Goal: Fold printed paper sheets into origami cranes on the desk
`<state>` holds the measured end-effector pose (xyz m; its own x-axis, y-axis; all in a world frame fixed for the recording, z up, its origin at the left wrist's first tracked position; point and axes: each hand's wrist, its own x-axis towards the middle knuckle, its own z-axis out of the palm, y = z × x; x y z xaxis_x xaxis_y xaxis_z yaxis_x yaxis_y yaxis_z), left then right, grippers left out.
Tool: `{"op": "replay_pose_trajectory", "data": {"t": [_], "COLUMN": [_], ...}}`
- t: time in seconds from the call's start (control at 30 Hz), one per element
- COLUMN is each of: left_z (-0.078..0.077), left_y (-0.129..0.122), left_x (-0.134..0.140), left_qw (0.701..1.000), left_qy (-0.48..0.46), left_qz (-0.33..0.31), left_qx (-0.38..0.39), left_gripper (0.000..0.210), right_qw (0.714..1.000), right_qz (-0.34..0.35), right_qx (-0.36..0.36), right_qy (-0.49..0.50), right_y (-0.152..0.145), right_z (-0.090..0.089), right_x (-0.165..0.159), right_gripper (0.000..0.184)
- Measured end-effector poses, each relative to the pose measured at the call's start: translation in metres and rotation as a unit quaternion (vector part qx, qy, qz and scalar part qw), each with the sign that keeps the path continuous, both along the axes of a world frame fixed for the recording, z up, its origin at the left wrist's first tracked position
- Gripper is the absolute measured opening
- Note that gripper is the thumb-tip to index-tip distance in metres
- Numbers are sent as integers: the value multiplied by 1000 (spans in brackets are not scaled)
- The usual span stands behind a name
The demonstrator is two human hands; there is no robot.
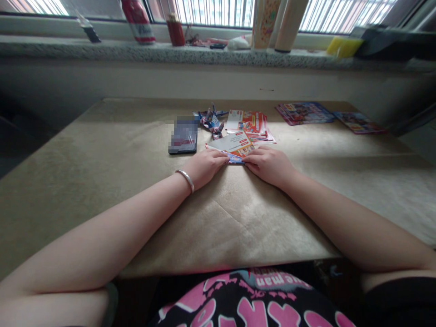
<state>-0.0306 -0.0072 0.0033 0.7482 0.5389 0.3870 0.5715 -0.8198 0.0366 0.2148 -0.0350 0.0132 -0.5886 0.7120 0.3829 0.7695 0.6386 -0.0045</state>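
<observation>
Both my hands rest on the table around one printed paper card (230,143), white and orange on top. Its near edge is folded up and shows a blue printed strip. My left hand (206,167) presses the left end of that fold with its fingertips. On the other end, the fingers of my right hand (267,164) pinch down. Just behind lies a loose stack of similar orange-and-white cards (250,121). Folded blue-and-red paper pieces (213,121) sit to its left. A dark phone (184,136), partly blurred out, lies beyond my left hand.
Colourful printed sheets (304,112) lie at the table's back right, with another sheet (359,122) beside them. Behind the table (102,181), a stone windowsill (218,55) carries a red can (138,20), a red jar (175,32), tall containers and a yellow item (344,46).
</observation>
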Motion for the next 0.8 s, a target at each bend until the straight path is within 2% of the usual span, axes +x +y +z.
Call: {"op": "replay_pose_trajectory", "data": {"t": [0.2,0.4,0.8], "left_z": [1,1,2], "left_y": [-1,-1,0], "left_x": [0,0,2], "left_qw": [1000,1000,1000], "left_qy": [0,-4,20], "left_qz": [1,-3,5], "left_qx": [8,-17,-1], "left_gripper": [30,30,29], "right_qw": [1000,1000,1000], "right_qz": [2,12,4], "right_qx": [-6,-3,-12], "right_qy": [7,11,-5], "right_y": [1,3,0], "right_z": [1,-1,2], "right_x": [2,3,2], "right_gripper": [22,21,22]}}
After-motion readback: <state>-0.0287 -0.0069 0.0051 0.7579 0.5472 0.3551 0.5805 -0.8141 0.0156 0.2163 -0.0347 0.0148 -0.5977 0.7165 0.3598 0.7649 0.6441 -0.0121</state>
